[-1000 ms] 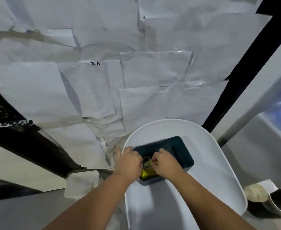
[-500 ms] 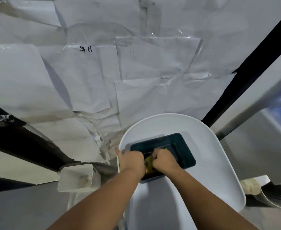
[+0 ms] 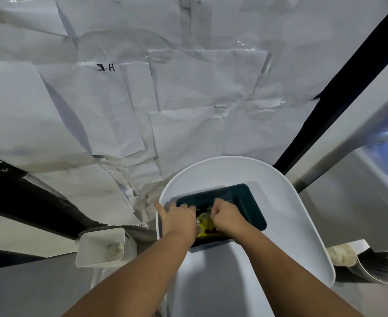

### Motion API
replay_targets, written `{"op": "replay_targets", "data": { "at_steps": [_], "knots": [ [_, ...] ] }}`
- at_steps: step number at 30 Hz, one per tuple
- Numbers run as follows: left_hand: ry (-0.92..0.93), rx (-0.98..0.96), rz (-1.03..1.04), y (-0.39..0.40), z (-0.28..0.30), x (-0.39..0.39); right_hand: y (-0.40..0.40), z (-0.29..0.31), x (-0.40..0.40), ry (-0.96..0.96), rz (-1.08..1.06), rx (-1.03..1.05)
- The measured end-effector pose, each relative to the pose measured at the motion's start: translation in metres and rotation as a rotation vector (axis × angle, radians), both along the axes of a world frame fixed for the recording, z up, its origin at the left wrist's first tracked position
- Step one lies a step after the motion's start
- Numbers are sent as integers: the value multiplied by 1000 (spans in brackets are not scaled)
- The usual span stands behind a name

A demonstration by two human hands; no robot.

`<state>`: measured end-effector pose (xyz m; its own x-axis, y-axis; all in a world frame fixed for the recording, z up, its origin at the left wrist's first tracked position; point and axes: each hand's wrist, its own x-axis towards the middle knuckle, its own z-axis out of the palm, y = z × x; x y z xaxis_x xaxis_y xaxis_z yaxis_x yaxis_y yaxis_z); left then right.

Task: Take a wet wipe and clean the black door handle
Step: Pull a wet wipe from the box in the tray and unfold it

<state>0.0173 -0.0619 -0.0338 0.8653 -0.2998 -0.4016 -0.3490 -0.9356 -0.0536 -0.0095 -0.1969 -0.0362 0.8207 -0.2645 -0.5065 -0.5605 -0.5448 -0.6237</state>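
A yellow wet wipe pack [image 3: 205,227] lies in a dark teal tray [image 3: 250,202] on a white round seat [image 3: 287,209]. My left hand [image 3: 178,219] grips the pack's left side, with its thumb pointing out to the left. My right hand [image 3: 227,216] is curled over the pack's top and pinches a small pale piece that looks like a wet wipe [image 3: 209,209] at the opening. My hands hide much of the pack. I cannot make out a black door handle.
A wall covered in taped white paper sheets [image 3: 188,88] rises behind the seat. A black frame bar [image 3: 339,88] runs up at the right, another black bar [image 3: 28,202] at the left. A white bin [image 3: 101,247] sits left of the seat, a dustpan [image 3: 376,266] to the right.
The view has tilted down a little, so the wall marks sit lower. My right hand has shifted slightly up to the pack's top. My left hand stays on the pack.
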Motion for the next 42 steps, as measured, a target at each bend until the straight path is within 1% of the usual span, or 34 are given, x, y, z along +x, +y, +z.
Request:
{"op": "replay_targets", "data": {
  "at_steps": [3, 5, 7, 9, 12, 15, 16, 17, 18, 20, 22, 23, 25, 27, 30, 32, 35, 36, 39, 42],
  "knots": [
    [-9, 16, -5, 1, 1, 0, 0, 4, 0, 38, -7, 64],
    [-17, 40, 16, -1, 5, 0, -3, 5, 0, 64, -74, 119],
    [-1, 52, 37, -4, 10, -1, -8, 3, -1, 64, -167, 128],
    [-9, 49, 36, -6, 12, 0, -10, 3, -1, 35, -245, 57],
    [-26, 42, 44, -6, 12, 0, -9, 2, -4, 19, -235, -114],
    [-32, 29, 49, -7, 13, -3, -11, -4, -5, -16, -272, -142],
    [-37, 23, 45, -8, 13, -4, -11, -5, -6, -29, -247, -166],
    [-41, 21, 42, -8, 13, -5, -9, -7, -8, -36, -167, -221],
    [-46, 18, 45, -8, 13, -5, -7, -8, -10, -56, -30, -344],
    [-53, 11, 57, -7, 12, -4, 0, -12, -11, -196, 237, -648],
    [-46, 7, 66, -6, 11, -3, 6, -13, -10, -299, 397, -765],
    [-45, 5, 69, -6, 10, -2, 7, -13, -9, -301, 462, -769],
    [-38, 4, 68, -5, 9, -1, 9, -13, -5, -225, 543, -727],
    [-44, 4, 62, -4, 6, 1, 10, -9, -1, -88, 555, -668],
    [-43, 1, 57, -1, 4, 2, 11, -9, 5, -10, 614, -624],
    [-47, -11, 59, -1, 2, 1, 9, -7, 6, -36, 629, -646],
    [-59, -23, 67, -2, 2, 0, 9, -9, 4, -148, 649, -787],
    [-59, -24, 69, -3, 2, 0, 10, -11, 4, -163, 650, -798],
    [-47, -16, 68, -4, 4, 0, 16, -16, 7, -100, 652, -690],
    [-58, -6, 56, -5, 6, -1, 16, -21, 11, -42, 599, -580]
  ]
}}
